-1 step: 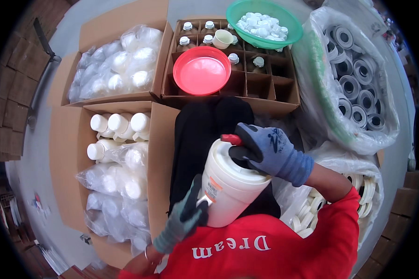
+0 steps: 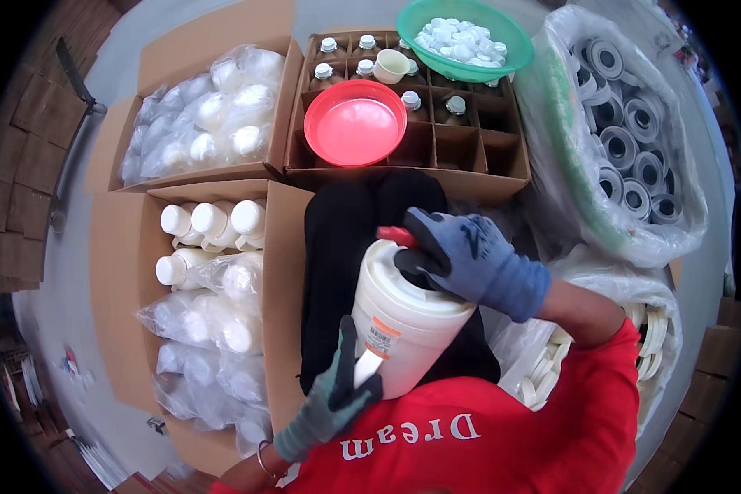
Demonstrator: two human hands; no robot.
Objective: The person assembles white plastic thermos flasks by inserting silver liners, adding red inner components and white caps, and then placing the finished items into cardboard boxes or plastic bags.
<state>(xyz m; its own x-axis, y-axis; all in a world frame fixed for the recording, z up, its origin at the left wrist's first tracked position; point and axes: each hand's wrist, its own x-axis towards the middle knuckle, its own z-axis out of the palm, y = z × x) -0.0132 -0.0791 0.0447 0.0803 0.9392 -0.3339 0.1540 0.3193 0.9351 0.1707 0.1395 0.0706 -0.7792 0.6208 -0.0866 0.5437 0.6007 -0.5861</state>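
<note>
My left hand (image 2: 331,403) is gripping the handle (image 2: 367,366) of the jug (image 2: 416,333); my right hand (image 2: 473,257), nearer its lid (image 2: 384,265), is clasping a red piece (image 2: 397,236). Between them, the jug is resting against my lap (image 2: 331,263), long axis pointing lid-end away from me.

Left grip (image 2: 331,403) low, curled; right grip (image 2: 468,257) higher, fingers bent; right forearm (image 2: 586,313) angled inward.

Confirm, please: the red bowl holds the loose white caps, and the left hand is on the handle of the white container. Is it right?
No: the head view shows loose white caps in the green bowl, not the red bowl. The left hand is indeed on the handle.
</note>
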